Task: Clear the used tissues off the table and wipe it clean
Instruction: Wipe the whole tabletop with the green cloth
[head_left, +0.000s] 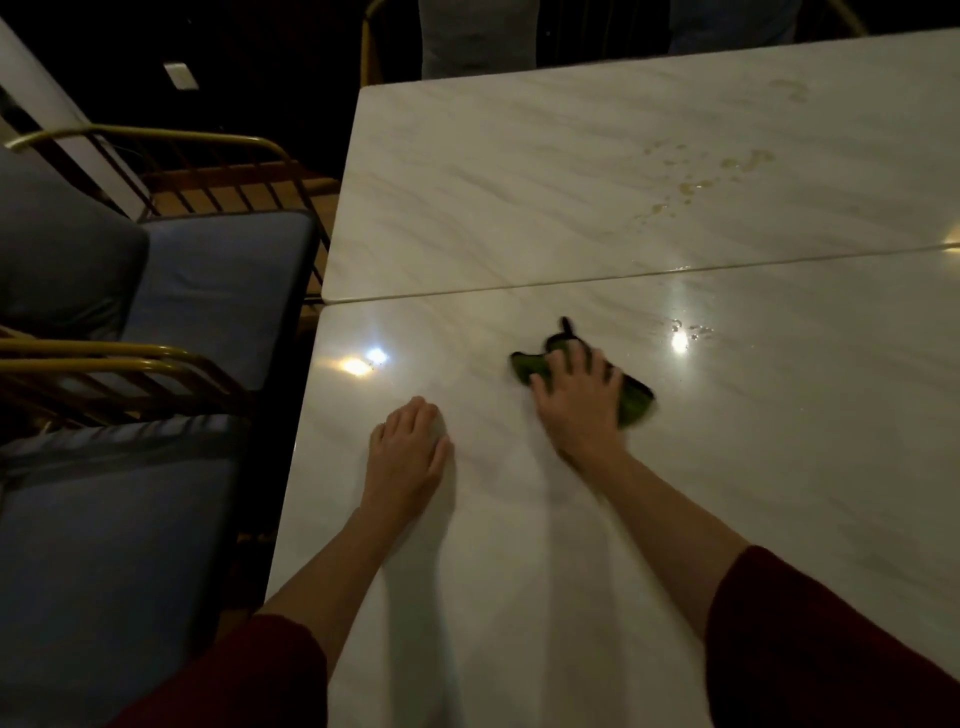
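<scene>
A white marble table (727, 467) fills the right side of the head view. My right hand (579, 397) presses a dark green cloth (636, 402) flat on the near slab, fingers spread over it. The cloth sticks out to the left and right of the hand. My left hand (408, 441) rests flat on the table to the left, holding nothing. Yellowish spill drops (691, 187) lie on the far slab at the upper right. A few small drops (688, 330) sit on the near slab near a light reflection. No tissues are in view.
A seam (571, 283) joins the two table slabs. Two chairs with blue cushions (218, 291) and brass frames (130, 358) stand along the table's left edge. Another chair (472, 36) stands at the far end.
</scene>
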